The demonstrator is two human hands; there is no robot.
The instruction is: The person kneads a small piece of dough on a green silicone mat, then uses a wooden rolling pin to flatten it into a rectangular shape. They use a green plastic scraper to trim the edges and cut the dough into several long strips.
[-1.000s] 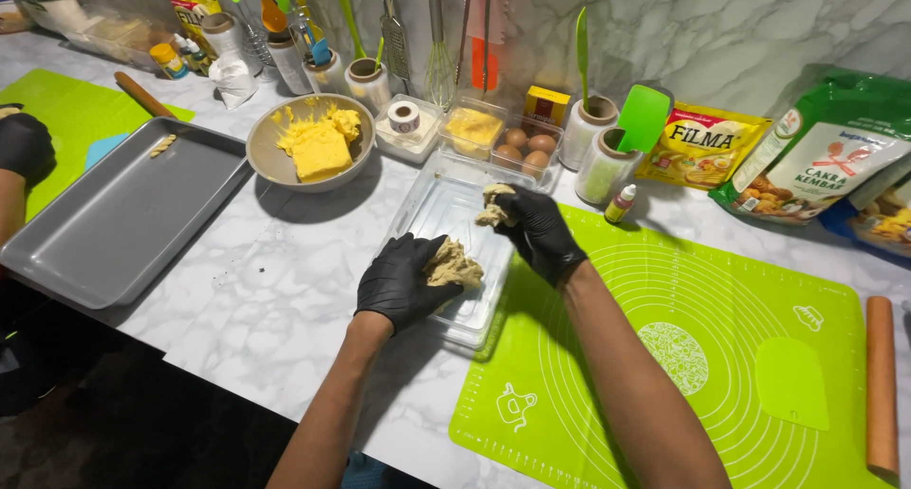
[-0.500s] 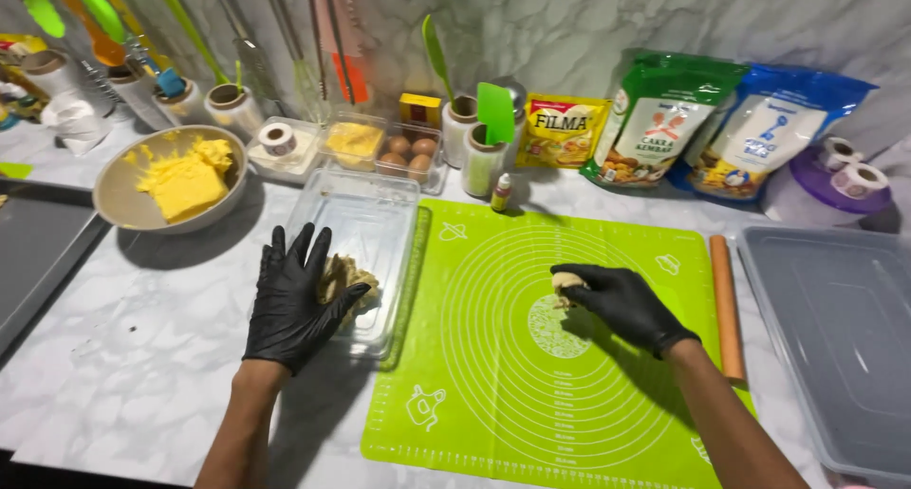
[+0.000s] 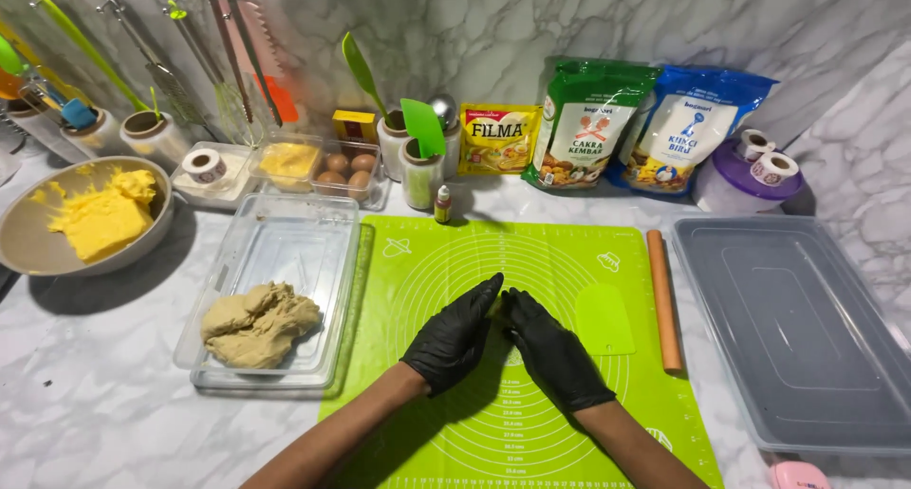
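Note:
Both my hands wear black gloves and rest on the green silicone mat (image 3: 560,252). My left hand (image 3: 455,342) and my right hand (image 3: 555,351) are cupped together, fingertips touching, palms turned down. The small piece of dough that my right hand carried is hidden between them. To the left, a clear plastic container (image 3: 299,247) holds a large lump of tan dough (image 3: 256,323) at its near end.
A wooden rolling pin (image 3: 664,299) and a green scraper (image 3: 604,318) lie on the mat's right side. A grey tray (image 3: 797,328) stands at the right. A bowl (image 3: 28,247) of yellow butter, eggs (image 3: 342,171), a small bottle (image 3: 443,204) and flour bags (image 3: 588,119) line the back.
My left hand left the dough in the container and joined my right hand on the mat. Both now close around the small dough piece. My view shifted right.

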